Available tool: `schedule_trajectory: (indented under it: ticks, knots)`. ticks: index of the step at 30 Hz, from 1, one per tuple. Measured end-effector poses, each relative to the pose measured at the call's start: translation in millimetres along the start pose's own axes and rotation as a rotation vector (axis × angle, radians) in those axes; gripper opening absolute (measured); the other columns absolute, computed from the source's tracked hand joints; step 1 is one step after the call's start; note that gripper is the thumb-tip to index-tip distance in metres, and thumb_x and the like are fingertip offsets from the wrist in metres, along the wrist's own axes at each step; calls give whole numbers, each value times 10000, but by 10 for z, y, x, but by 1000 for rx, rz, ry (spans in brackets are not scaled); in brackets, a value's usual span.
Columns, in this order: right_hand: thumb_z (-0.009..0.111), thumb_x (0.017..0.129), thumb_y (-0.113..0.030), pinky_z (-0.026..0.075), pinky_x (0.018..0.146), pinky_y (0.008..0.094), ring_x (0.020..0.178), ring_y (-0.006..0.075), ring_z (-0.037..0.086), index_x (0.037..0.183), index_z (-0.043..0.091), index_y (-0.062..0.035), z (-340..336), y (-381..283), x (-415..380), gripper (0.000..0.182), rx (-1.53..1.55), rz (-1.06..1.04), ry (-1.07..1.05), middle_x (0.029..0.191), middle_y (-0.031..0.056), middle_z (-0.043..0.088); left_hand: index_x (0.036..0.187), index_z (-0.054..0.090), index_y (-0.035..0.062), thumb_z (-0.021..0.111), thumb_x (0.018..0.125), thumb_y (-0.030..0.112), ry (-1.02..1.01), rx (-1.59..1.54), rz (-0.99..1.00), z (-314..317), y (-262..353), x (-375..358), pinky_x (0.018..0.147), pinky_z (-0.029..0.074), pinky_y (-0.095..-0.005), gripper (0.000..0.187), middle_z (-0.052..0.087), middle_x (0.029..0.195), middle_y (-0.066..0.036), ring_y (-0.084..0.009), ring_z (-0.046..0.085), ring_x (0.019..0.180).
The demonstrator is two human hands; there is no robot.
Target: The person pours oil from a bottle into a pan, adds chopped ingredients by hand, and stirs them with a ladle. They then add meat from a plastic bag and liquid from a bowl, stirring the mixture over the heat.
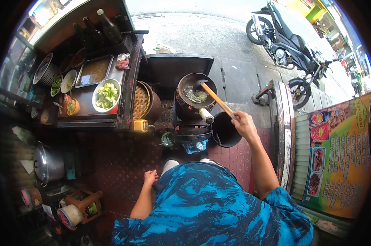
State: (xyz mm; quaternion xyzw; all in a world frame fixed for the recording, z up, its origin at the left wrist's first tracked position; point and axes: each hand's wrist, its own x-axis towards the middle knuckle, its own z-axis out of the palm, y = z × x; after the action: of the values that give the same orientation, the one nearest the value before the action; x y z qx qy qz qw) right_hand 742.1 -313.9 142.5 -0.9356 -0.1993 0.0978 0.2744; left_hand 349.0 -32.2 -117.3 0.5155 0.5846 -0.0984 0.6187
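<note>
My right hand (243,124) is wrapped round the wooden handle of a spatula (216,97). The spatula's metal end rests inside a dark wok (186,80), where oil and bits of food (195,95) show at the bottom. Under the wok is a stove with a small red glow, and the wok's cloth-wrapped handle (206,116) points toward me. My left hand (151,177) hangs low beside my body, away from the wok, with its fingers curled; whether anything is inside them is too small to tell.
On the left, a cart counter holds a white bowl of cut greens (106,95), a metal tray (94,71), stacked plates and bottles (108,27). A black bucket (227,130) stands right of the stove. Further off are a bench (283,135), a menu banner (339,160) and a motorcycle (290,45).
</note>
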Motion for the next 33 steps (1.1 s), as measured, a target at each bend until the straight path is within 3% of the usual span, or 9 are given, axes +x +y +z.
schedule_trajectory:
  ticks: [4,6,10,15,18,23,33]
  knots:
    - [680,761,-132,468,861,440,990,405,590,1043,641,3,-228,-39,-204,315,-68,49,-9,996,228,648,968,630,-8,613,907,239,11,-1,-10,-53,-156,-10,596,552,-301,255,667,873,-86,-179,666,749]
    - [686,750,-129,487,833,431,952,407,609,1047,644,5,-255,-66,-237,328,-2,141,-151,983,231,653,971,631,-8,613,908,240,19,50,-26,-41,-114,-91,594,552,-302,257,668,876,-86,-180,667,752]
    - [684,760,-134,484,847,436,959,403,611,1053,638,7,154,-81,-124,328,66,41,-33,981,239,650,974,634,-2,610,909,244,9,122,-43,-13,-82,-46,583,549,-299,256,665,876,-83,-175,664,750]
    - [654,800,-156,478,819,472,941,386,599,1099,600,-50,227,-173,-119,322,-51,-150,37,1019,176,614,981,624,4,604,913,238,-2,36,-7,23,84,5,600,548,-291,245,657,881,-77,-161,654,751]
    - [659,797,-153,471,841,471,968,379,589,1104,592,-57,280,2,-41,328,-150,-127,91,1003,175,614,987,618,5,602,916,235,-7,-4,9,25,188,-11,614,548,-288,241,654,891,-76,-156,650,758]
    - [673,784,-142,452,903,451,1051,390,563,1096,597,-37,-8,-119,-81,338,-119,-31,-72,1085,205,619,985,620,6,605,915,241,-13,-22,47,29,77,16,616,550,-298,245,658,898,-81,-168,656,766]
    - [669,792,-144,456,879,452,1034,383,568,1091,599,-30,102,33,-173,327,-38,-27,-19,1066,195,630,980,627,-1,618,905,251,19,102,-34,-7,-94,-78,612,563,-326,263,669,889,-94,-197,672,772]
